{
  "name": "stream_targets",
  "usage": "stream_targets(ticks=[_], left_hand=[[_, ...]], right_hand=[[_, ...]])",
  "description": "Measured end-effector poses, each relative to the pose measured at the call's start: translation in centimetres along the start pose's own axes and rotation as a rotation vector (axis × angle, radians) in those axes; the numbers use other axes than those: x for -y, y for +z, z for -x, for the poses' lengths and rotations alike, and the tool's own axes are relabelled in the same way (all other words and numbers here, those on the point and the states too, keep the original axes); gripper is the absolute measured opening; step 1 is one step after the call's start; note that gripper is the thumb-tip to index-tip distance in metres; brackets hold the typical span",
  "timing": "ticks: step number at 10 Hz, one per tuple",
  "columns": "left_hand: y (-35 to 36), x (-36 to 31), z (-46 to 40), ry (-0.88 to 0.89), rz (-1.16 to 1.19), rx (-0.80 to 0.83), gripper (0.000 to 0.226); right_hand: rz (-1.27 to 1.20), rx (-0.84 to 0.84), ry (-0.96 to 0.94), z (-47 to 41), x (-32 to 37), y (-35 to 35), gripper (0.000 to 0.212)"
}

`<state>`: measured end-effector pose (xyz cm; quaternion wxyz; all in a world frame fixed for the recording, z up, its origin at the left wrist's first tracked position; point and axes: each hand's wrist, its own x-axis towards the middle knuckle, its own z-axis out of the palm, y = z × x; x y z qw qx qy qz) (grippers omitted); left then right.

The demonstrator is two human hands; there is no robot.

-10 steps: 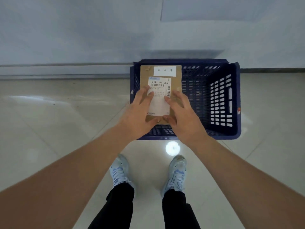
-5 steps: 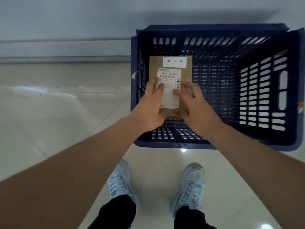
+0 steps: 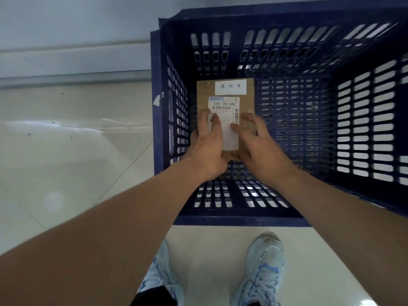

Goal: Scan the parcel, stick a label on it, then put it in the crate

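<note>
Stage: last step in hand, by my reading; the parcel (image 3: 225, 120) is down inside the crate (image 3: 287, 219) but both hands are on it, so it is not yet let go
Scan: cannot be told from this view; no scanner shows
Labelling: looks done; a white shipping label (image 3: 224, 122) with barcodes and the digits 530 D5 065 lies flat on the brown top face; a second white slip (image 3: 230, 86) with printed characters sits above it, near the parcel's far edge
Left to do: as I judge it, only to settle the parcel on the crate floor and draw the hands out
Parcel: flat brown cardboard, labels up, in the left part of the crate close to the left wall; whether its underside touches the crate floor I cannot tell
Left hand (image 3: 207, 151): fingers (image 3: 215, 124) close together and laid flat over the label's left side; thumb hidden, seemingly at the near edge
Right hand (image 3: 260, 149): fingers (image 3: 242, 131) spread, lying on the label's right edge and the cardboard beside it; thumb at the parcel's near edge
Crate: dark blue plastic with slotted walls and base, open at the top, standing on the pale tiled floor (image 3: 66, 151) against the wall; nothing in it besides this parcel, so far as the view shows
Person: standing just before the crate's near rim; pale shoes (image 3: 262, 268) visible below
</note>
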<state>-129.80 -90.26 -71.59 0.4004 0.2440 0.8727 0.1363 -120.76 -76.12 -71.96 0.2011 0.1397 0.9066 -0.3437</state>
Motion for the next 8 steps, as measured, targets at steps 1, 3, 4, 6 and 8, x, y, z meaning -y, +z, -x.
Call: stream_targets(ticks=[1, 3, 4, 6, 8], left_hand=[[0.3, 0.2, -0.3, 0.019, -0.029, -0.025, 0.106], [0.7, 0.2, -0.5, 0.021, -0.148, -0.032, 0.109], [0.6, 0.1, -0.7, 0.002, -0.224, -0.020, 0.112], [-1.5, -1.9, 0.2, -0.049, -0.283, 0.025, 0.101], [-6.5, -6.0, 3.8, 0.000, -0.212, 0.059, 0.067]], right_hand=[[0.013, -0.009, -0.012, -0.6, -0.2, 0.9, 0.073], [0.056, -0.027, -0.001, -0.7, -1.2, 2.0, 0.081], [0.101, 0.003, 0.047, -0.8, -0.8, 1.7, 0.084], [0.101, 0.065, 0.118, 0.3, 1.2, -1.1, 0.075], [0.132, 0.072, 0.174, 3.7, 3.8, -5.7, 0.061]])
